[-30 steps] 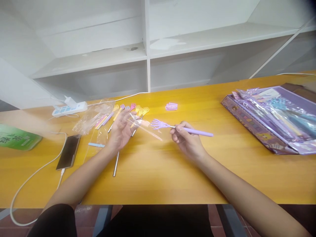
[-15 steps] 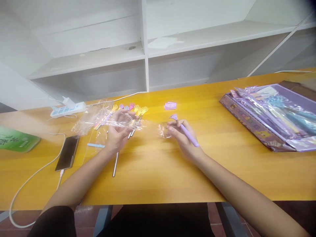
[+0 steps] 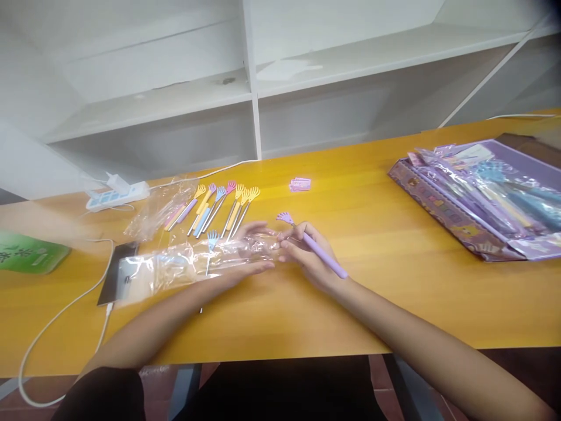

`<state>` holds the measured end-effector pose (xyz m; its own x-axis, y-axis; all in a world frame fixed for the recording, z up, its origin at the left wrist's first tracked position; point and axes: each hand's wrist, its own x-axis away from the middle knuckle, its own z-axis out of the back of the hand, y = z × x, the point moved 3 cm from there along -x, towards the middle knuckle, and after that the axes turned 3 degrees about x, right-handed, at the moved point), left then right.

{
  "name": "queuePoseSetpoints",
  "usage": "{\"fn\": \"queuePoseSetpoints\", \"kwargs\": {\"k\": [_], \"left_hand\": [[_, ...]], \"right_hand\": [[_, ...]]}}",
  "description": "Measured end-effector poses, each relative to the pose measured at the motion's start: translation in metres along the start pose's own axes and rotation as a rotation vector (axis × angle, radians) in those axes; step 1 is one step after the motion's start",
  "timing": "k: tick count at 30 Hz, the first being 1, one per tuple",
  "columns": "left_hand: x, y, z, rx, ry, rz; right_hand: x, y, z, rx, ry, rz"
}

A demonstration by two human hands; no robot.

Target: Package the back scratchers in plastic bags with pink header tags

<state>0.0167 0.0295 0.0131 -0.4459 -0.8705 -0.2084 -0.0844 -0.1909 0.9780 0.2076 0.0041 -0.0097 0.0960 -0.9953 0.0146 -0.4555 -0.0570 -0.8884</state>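
A purple hand-shaped back scratcher point(image 3: 325, 255) is gripped in my right hand point(image 3: 316, 245), its clawed head pointing up and left. That hand's fingertips also meet the end of a clear plastic bag point(image 3: 175, 266). The bag stretches leftward across my left hand point(image 3: 245, 264), whose fingers and thumb are stretched apart around it. Beyond the left hand lie several back scratchers point(image 3: 219, 202) in yellow, blue, purple and pink with metal rods. A light blue back scratcher point(image 3: 213, 240) lies nearer, partly behind the bag and left forearm.
An open purple box point(image 3: 442, 219) of bagged back scratchers stands at the right. Small pink cards point(image 3: 300, 185) lie at the back. Leftward are a phone point(image 3: 111, 272) partly under the bag, a power strip point(image 3: 118, 196), a green packet point(image 3: 33, 252), crumpled plastic and a white cable.
My left hand has come down and right, its fingers spreading around the bag, which now stretches out flat to the left. The right hand has shifted slightly left with the purple back scratcher.
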Motion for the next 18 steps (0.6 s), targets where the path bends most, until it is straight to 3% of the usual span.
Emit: {"fn": "queuePoseSetpoints", "kwargs": {"k": [6,11,18], "left_hand": [[0.006,0.000,-0.004,0.020,-0.025,0.009],[0.009,-0.003,-0.005,-0.057,0.038,-0.013],[0.005,-0.008,0.005,0.065,0.006,0.112]], "right_hand": [[0.002,0.003,0.001,0.029,0.034,0.002],[0.004,0.002,-0.001,0.051,0.009,0.012],[0.002,-0.001,0.002,0.021,-0.010,-0.043]]}}
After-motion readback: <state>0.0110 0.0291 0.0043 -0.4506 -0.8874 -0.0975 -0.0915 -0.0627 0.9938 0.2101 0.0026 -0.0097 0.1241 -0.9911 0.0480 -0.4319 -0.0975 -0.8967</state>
